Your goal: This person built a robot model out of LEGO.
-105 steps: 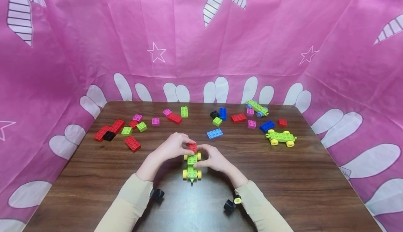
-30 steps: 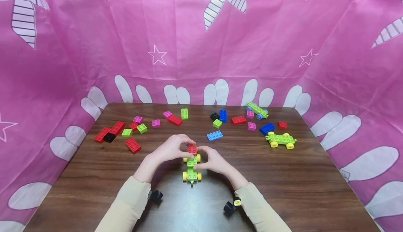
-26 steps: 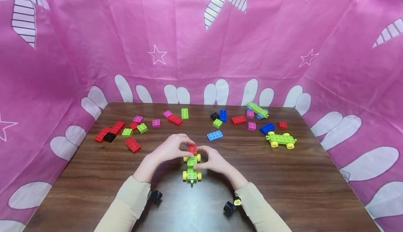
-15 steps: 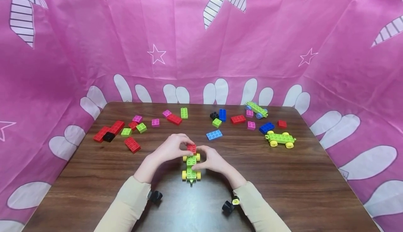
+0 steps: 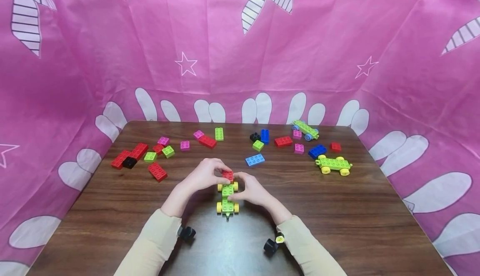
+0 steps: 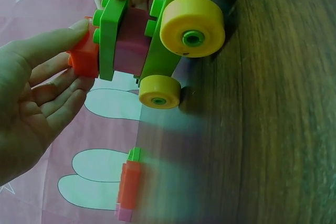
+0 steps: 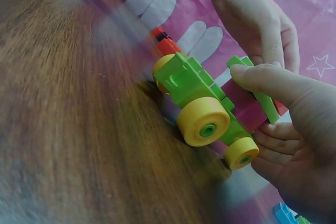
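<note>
At the table's middle stands a toy car base in lime green with yellow wheels. A magenta building brick sits on it, topped by a thin green plate brick. My left hand pinches a red brick between thumb and fingers, against the plate's studded top; whether its studs are fully seated cannot be seen. My right hand grips the stack from the other side, thumb on the green plate's edge and fingers beside the magenta brick. All the car's visible wheels touch or nearly touch the table.
Loose red, pink, green and black bricks, such as one red brick, lie to the left. A light blue brick lies beyond my hands. Two more car bases, one yellow-wheeled and one blue-wheeled, stand at the right. A pink curtain surrounds the table.
</note>
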Tool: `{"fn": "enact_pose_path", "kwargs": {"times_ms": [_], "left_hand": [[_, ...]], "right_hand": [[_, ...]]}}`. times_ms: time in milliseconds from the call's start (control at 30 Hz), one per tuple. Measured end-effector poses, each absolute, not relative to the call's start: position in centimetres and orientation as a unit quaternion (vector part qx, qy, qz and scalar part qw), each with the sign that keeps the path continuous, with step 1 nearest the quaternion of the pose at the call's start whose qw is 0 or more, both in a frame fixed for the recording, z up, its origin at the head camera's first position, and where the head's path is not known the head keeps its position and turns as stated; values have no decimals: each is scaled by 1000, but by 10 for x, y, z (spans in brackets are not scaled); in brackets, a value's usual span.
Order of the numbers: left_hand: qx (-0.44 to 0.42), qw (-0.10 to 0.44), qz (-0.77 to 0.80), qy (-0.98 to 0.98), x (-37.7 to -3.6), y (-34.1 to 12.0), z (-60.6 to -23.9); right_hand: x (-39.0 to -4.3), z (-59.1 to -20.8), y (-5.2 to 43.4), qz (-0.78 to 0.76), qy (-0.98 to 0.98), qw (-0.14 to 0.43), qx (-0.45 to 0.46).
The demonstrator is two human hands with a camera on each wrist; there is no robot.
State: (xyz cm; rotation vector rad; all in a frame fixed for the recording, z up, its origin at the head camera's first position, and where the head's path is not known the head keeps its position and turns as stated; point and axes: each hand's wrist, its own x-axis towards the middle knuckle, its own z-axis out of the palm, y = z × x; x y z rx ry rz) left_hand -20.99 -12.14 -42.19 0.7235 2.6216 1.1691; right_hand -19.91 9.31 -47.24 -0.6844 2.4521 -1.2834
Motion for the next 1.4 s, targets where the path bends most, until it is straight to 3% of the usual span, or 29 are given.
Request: {"fn": "enact_pose_path", "kwargs": {"times_ms": [1400], "left_hand": [[209, 97, 377, 897, -209, -115, -414]], "right_hand": [[-199, -469, 93, -442, 853, 159, -227]]}}
